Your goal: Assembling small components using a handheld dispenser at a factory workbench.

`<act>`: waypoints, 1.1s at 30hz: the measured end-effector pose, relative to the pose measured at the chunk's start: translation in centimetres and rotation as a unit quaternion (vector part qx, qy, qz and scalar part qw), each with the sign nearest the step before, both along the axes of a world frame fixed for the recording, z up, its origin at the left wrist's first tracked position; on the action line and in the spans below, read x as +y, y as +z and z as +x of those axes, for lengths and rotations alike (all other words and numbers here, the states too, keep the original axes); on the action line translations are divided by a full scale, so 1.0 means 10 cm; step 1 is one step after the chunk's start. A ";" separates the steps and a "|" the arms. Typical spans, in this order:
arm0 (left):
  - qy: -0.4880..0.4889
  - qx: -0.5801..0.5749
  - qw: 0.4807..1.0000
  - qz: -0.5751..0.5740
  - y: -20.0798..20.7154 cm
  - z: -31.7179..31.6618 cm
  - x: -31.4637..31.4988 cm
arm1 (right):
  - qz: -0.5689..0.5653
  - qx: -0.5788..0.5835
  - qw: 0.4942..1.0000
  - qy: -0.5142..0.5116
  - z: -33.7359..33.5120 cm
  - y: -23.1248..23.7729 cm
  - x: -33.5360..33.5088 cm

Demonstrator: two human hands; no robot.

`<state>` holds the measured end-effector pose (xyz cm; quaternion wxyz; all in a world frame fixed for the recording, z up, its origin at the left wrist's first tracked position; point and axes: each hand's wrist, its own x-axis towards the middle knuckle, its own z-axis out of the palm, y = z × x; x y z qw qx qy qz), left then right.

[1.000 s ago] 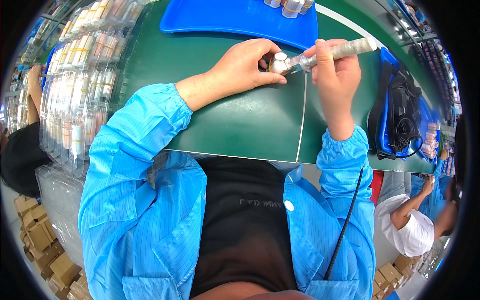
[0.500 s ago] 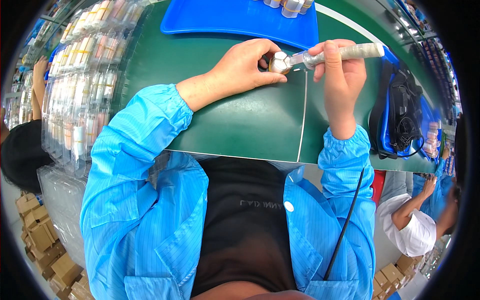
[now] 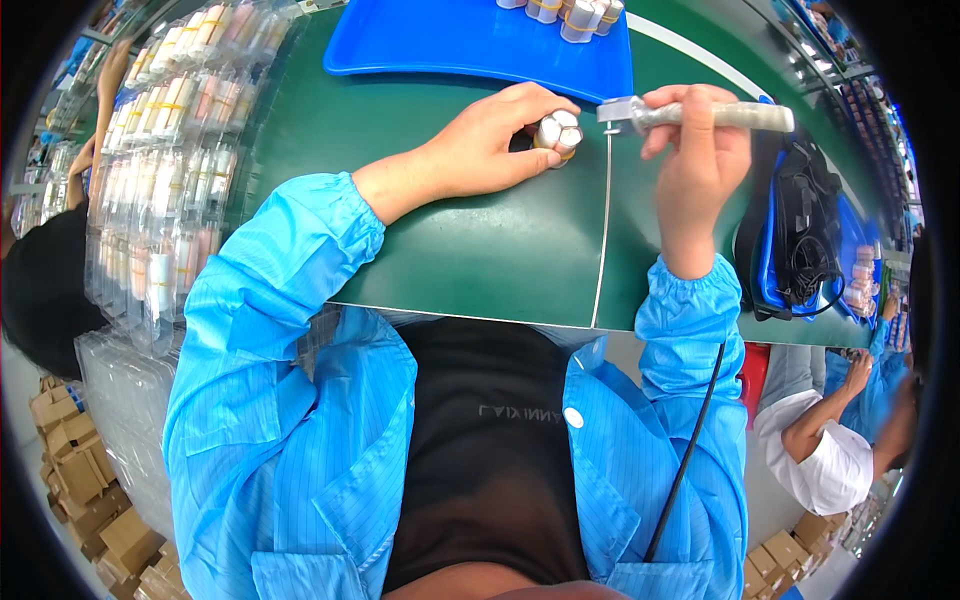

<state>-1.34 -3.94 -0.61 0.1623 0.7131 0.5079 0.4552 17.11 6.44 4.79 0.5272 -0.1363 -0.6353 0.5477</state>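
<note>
Tray [image 3: 470, 45] at table [image 3: 500, 250] far edge, cylinders [image 3: 565, 15] on it; stacked packs [image 3: 165, 170] along left edge; bag [image 3: 800, 240] at right edge.

Small cylinders [image 3: 558, 133]: a cluster of about three short tubes, pale silvery-beige, round ends facing up toward the camera. Held bunched together low over the green counter [image 3: 480, 250], partly hidden by the curled fingers [image 3: 520, 110] around them.

Pen-shaped tool [image 3: 700, 115]: slim grey-beige barrel, lying roughly level, metal head at its left end just beside the cylinders, whether touching cannot be told. A thin wire hangs down from the head.
</note>
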 end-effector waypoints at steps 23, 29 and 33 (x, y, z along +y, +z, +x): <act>0.080 -0.042 0.994 -0.058 0.08 0.19 -0.06 | 0.043 -0.096 0.994 -0.009 -0.02 -0.07 0.03; 0.081 -0.051 0.994 -0.059 0.05 0.19 -0.05 | 0.063 -0.117 0.991 -0.022 -0.02 -0.11 0.01; 0.081 -0.053 0.993 -0.063 0.05 0.19 -0.05 | 0.098 -0.111 0.989 -0.028 -0.02 -0.12 0.01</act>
